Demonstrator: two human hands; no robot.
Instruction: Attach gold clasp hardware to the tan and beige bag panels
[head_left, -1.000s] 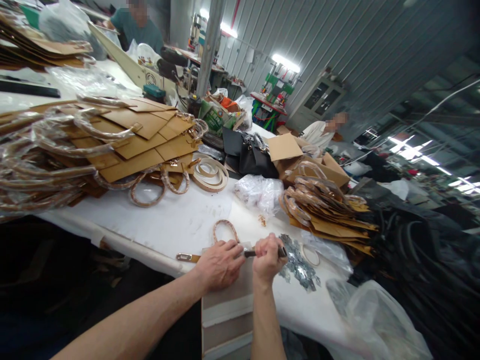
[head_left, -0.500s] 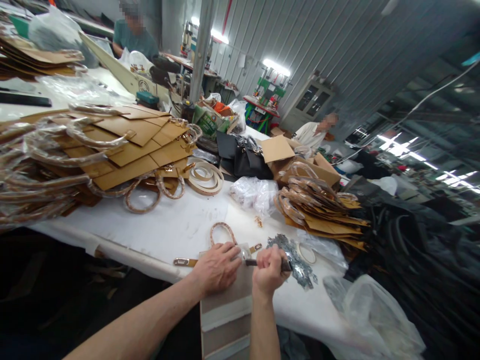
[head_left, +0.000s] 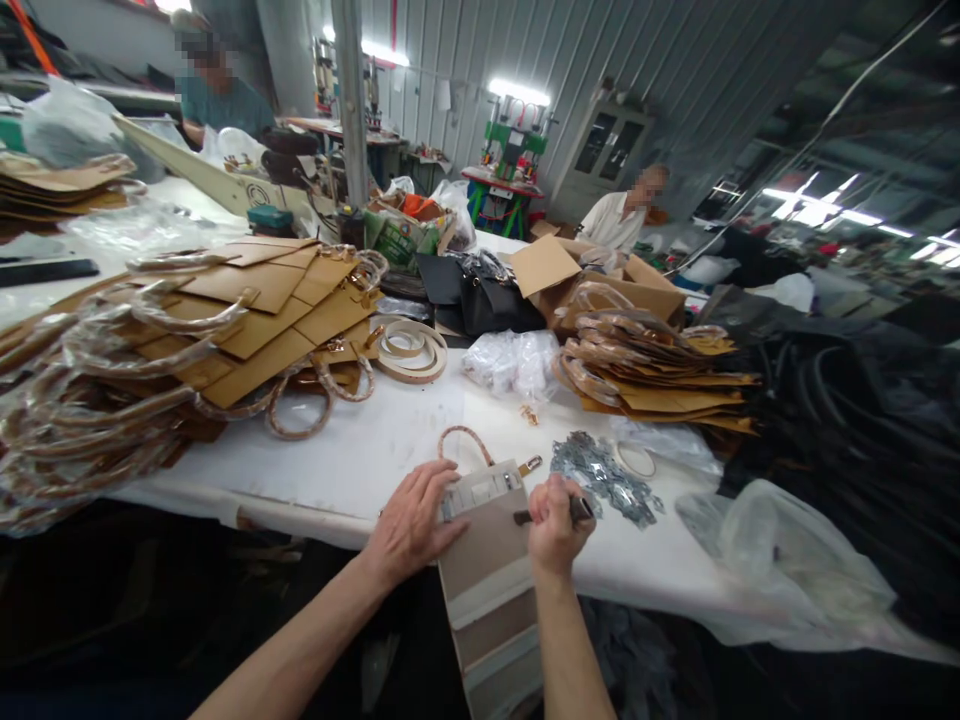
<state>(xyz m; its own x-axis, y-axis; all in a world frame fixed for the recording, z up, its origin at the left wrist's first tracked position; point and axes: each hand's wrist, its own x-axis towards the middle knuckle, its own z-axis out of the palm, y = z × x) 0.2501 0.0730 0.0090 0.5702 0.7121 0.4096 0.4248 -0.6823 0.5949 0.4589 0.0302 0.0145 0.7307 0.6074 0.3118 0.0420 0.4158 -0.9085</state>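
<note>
A corrugated metal wall runs behind a long workshop, and a green-framed press machine (head_left: 514,150) is seen against it under strip lights. Two co-workers are seated further off: a person in a teal shirt (head_left: 221,105) at the far left and a person in a white shirt (head_left: 619,222) beyond the cardboard box (head_left: 544,268).

On the white-covered surface (head_left: 330,470), a tan bag panel (head_left: 487,570) is laid near the front edge, with its lower end hanging over that edge. The left grip (head_left: 411,517) is held open, its fingers (head_left: 450,505) spread and pressed on the panel's upper left side. The right grip (head_left: 553,525) is closed in a fist around a dark-handled tool (head_left: 579,510), just right of the panel, and its tip is hidden by the fist or too small to tell. A braided handle loop (head_left: 465,445) is attached above the panel, next to a small metal clasp (head_left: 531,465).

Scattered grey metal pieces (head_left: 604,480) are spread just beyond the right grip. Stacks of tan leather pieces (head_left: 259,310) with plastic-wrapped handles (head_left: 97,400) are piled to the left, and a similar stack (head_left: 660,375) lies to the right. A coiled strap (head_left: 410,350) and black bags (head_left: 495,305) are placed further back.
</note>
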